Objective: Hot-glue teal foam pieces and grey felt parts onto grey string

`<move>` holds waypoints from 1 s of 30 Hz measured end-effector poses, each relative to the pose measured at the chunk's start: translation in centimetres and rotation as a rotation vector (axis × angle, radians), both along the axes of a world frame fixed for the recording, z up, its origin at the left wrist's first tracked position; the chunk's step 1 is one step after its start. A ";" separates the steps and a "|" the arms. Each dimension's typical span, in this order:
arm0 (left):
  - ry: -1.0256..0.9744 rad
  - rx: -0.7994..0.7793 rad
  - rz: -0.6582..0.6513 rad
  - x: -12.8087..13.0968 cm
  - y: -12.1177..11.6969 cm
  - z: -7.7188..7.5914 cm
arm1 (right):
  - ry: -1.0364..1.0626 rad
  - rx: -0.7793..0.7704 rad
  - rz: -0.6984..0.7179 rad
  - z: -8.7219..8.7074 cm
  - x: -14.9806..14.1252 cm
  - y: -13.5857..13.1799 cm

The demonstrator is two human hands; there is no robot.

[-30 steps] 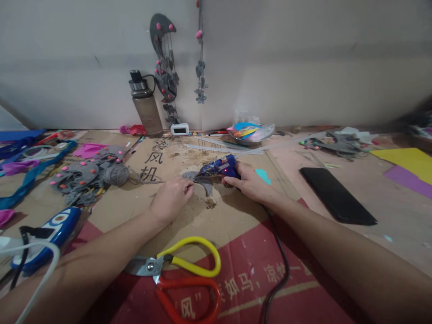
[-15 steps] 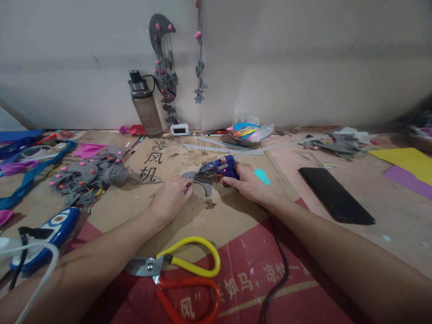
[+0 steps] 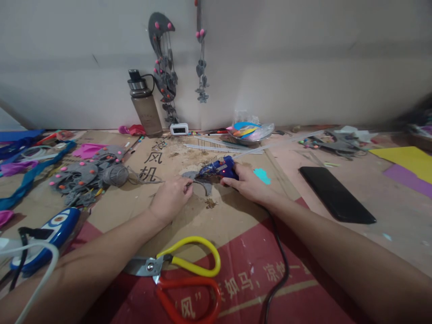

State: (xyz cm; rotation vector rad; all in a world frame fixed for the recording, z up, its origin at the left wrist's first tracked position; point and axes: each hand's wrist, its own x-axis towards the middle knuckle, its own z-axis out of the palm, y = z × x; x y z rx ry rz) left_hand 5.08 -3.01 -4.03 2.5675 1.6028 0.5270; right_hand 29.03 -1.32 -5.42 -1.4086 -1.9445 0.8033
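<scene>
My right hand [image 3: 251, 182] is wrapped round a blue hot glue gun [image 3: 224, 167] with a red light lit on its side. Its nozzle points left and down, onto or just over a grey felt crescent [image 3: 206, 185] lying on the cardboard. A clear glue stick [image 3: 251, 152] sticks out of the gun's back. At the crescent's left edge, my left hand [image 3: 172, 198] pinches a grey yarn [image 3: 150, 182], its fingertips partly hidden. That yarn runs back to a grey ball of yarn [image 3: 115, 174] beside a pile of felt pieces [image 3: 79, 176] with pink and orange pompoms.
Scissors [image 3: 150, 267] with yellow and red handles lie in front. A black phone [image 3: 337, 193] is at right, a blue power strip [image 3: 50, 238] at left. A bottle [image 3: 146, 110], small clock [image 3: 179, 129] and bowl [image 3: 253, 138] stand along the wall. The gun's cord [image 3: 283, 252] trails toward me.
Both hands, the glue gun and the felt crescent stay practically in place. The right-hand hanging strand on the wall has turned and swayed slightly.
</scene>
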 end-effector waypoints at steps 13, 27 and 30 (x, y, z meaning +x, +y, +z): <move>0.042 0.022 -0.013 0.0 0.0 0.0 | -0.010 0.028 -0.005 0.9 -0.8 -0.3; 0.089 0.039 -0.030 -0.1 -0.1 0.0 | -0.025 -0.006 -0.048 1.2 -0.9 -0.4; 0.087 0.035 -0.021 -0.1 -0.1 0.0 | 0.036 -0.013 -0.054 0.9 -0.9 -0.4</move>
